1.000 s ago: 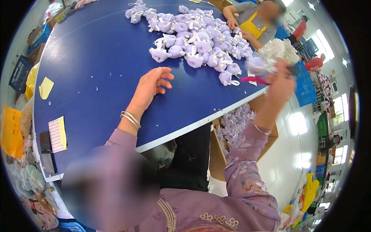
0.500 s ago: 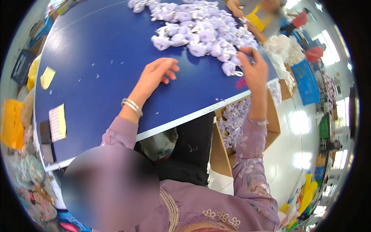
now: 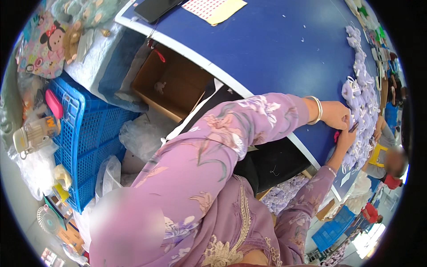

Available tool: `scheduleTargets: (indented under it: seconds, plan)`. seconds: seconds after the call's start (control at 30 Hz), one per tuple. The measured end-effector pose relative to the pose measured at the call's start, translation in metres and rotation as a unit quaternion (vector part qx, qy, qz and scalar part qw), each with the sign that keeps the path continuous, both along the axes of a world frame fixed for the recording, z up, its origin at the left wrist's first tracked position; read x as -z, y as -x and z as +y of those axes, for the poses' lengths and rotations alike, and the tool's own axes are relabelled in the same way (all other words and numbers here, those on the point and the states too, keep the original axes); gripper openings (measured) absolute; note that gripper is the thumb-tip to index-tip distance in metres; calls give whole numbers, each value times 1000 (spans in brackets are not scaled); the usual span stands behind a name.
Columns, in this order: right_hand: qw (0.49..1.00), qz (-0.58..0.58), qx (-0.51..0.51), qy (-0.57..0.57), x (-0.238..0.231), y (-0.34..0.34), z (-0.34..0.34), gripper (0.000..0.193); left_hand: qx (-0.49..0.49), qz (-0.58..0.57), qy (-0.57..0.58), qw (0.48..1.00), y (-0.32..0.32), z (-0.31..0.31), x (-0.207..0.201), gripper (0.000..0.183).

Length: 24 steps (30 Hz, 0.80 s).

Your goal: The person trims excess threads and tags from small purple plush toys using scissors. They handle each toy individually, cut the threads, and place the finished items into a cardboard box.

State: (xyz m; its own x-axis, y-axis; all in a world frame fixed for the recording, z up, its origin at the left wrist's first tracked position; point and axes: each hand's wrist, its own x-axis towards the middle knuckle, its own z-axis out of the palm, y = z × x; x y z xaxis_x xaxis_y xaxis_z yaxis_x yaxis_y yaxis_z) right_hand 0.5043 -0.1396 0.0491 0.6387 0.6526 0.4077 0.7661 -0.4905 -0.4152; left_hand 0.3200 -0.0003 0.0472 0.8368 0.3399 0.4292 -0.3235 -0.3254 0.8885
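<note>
A heap of small lilac fabric pieces (image 3: 362, 95) lies along the far right of the blue table (image 3: 275, 49). My left hand (image 3: 336, 115), with a metal bangle on the wrist, is curled at the near edge of the heap and pinches one lilac piece. My right hand (image 3: 346, 139) comes up from below the table edge and meets it, holding a small pink-red tool (image 3: 336, 135). The fingertips of both hands touch, so the piece between them is mostly hidden.
Under the table stand an open cardboard box (image 3: 171, 82) and a box of lilac pieces (image 3: 284, 196). A blue plastic crate (image 3: 95, 133) is at the left. A phone (image 3: 153, 9) and a sticker sheet (image 3: 213, 8) lie on the table. A person in yellow (image 3: 382, 155) sits at the right.
The view has swung round and down to the left. My left hand has left its flat rest on the table and joined my right hand at the heap's edge.
</note>
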Motion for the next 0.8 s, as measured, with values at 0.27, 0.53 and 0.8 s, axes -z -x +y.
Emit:
scheduleTargets:
  seconds: [0.27,0.53,0.8]
  plan:
    - [988,-72,-110,-81,16,16,-9,35,-139,18,39,989,27,-18,-34,39]
    - [983,146,77,-80,-8,80,16,40,294,-67,104,948,341,-1,-12,27]
    - [993,63,70,-72,-6,75,25,50,-81,658,41,748,535,132,355,32]
